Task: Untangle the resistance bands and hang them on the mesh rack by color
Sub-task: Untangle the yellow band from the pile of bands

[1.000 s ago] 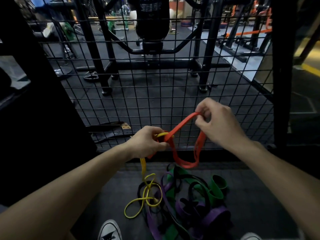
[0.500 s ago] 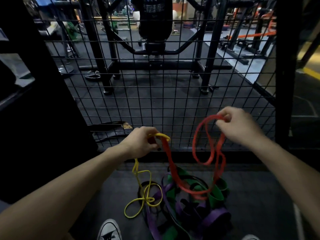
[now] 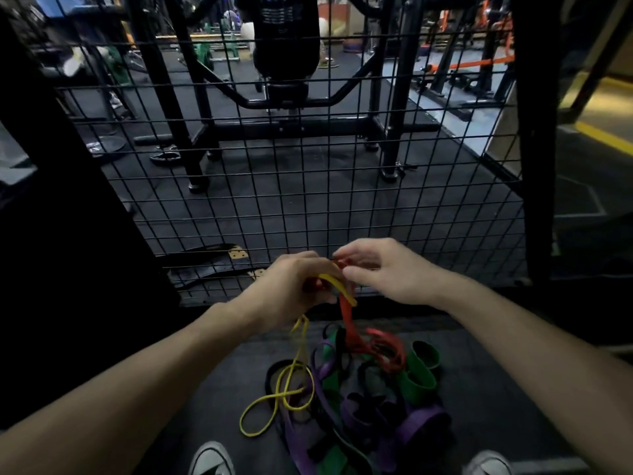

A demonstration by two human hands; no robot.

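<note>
Centre frame, left hand grips the yellow band w/ the red band crossing it, prob. to steady the knot. Right hand pinches red's top end to work it free. Remaining bands heaped on floor at bottom centre; mesh rack just behind, nothing hung.

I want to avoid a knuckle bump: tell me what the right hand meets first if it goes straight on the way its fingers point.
The right hand points toward the left hand, so it likely meets those fingers and the yellow band first; depth is unclear.
</note>
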